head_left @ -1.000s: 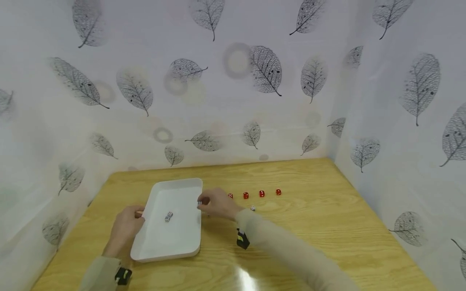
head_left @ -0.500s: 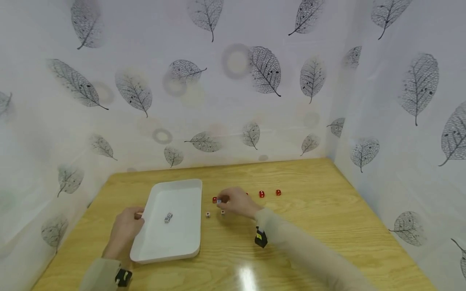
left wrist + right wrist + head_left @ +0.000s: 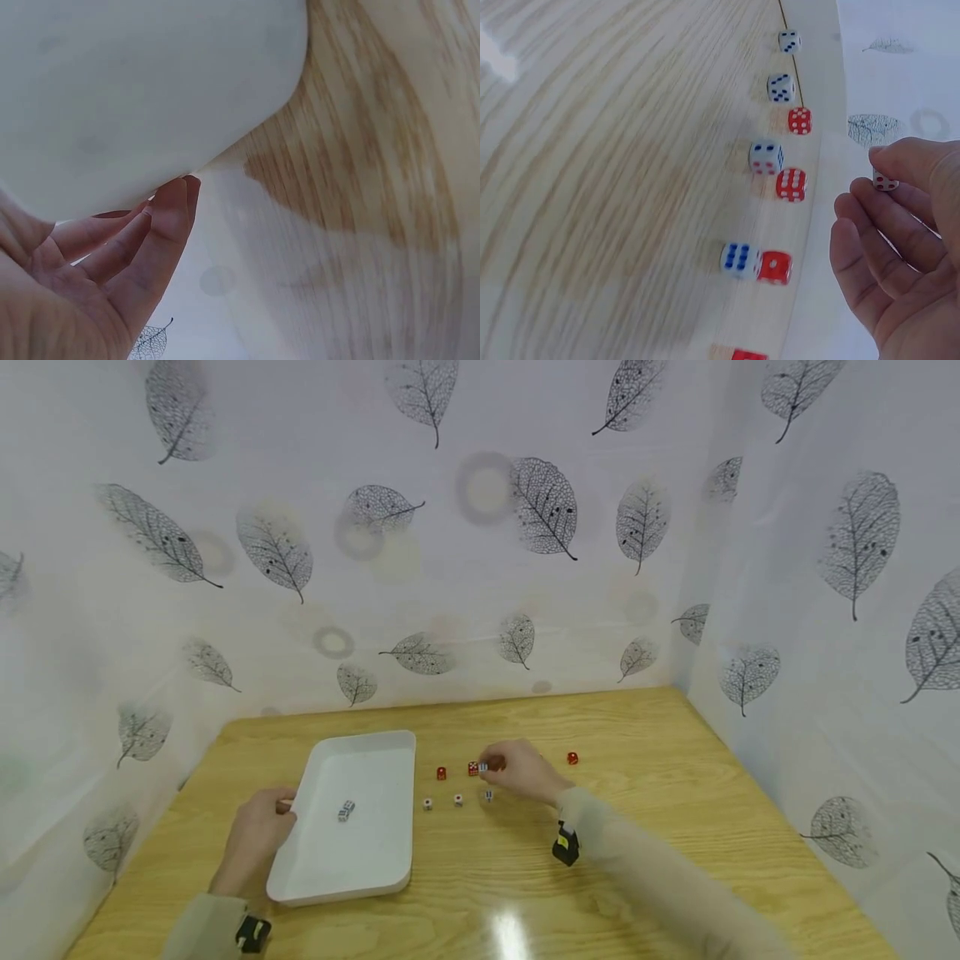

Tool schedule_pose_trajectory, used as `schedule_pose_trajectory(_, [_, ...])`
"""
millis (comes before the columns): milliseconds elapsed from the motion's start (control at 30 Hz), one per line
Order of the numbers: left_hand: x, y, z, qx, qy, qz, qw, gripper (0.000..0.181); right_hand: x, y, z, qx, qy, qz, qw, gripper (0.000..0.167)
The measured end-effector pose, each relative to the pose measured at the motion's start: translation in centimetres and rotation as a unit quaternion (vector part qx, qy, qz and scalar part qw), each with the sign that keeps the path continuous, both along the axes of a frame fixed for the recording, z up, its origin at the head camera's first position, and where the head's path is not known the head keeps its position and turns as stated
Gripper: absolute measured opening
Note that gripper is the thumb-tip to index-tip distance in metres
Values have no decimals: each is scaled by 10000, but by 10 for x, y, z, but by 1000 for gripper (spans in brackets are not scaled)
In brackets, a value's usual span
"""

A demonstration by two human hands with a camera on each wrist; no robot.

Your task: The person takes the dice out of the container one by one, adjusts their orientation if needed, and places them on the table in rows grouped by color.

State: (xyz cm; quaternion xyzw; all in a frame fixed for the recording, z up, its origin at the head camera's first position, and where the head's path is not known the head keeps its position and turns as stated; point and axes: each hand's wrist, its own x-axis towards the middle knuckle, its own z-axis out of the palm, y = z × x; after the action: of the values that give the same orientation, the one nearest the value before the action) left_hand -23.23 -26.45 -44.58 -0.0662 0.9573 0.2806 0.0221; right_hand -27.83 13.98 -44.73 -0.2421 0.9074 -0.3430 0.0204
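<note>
In the head view my left hand (image 3: 258, 831) grips the left rim of a white tray (image 3: 341, 883); in the left wrist view its fingers (image 3: 161, 225) reach under the edge, thumb hidden. Two white dice (image 3: 346, 811) lie together in the tray. My right hand (image 3: 525, 770) pinches a white die (image 3: 885, 181) between thumb and fingers, above the dice rows on the table. Nearby red dice (image 3: 441, 773) form a back row, some hidden by the hand. Closer to me, white dice (image 3: 458, 800) stand in a front row, each near a red one.
The wooden table (image 3: 637, 827) extends to the right and front. White leaf-printed sheeting (image 3: 450, 568) walls in the back and sides. One red die (image 3: 572, 758) sits at the right end of the row, past the right hand.
My right hand has carried the white die from beside the tray's right rim rightward along the dice rows, uncovering dice at the left. My left hand stays at the tray.
</note>
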Motion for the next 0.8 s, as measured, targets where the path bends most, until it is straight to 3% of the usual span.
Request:
schedule_pose_trajectory(233, [-1,1,0,-30,-78,82,9999,42,0,24,-6,81,88,-197,9997,23])
schedule_pose_trajectory(500, [0,2,2,-43,-38,61,10000,42,2,49,-10,154,-226,-578,9980,20])
schedule_pose_trajectory(800, [-1,3,3,-94,-161,134,9997,43,0,72,-19,493,-190,-685,9963,17])
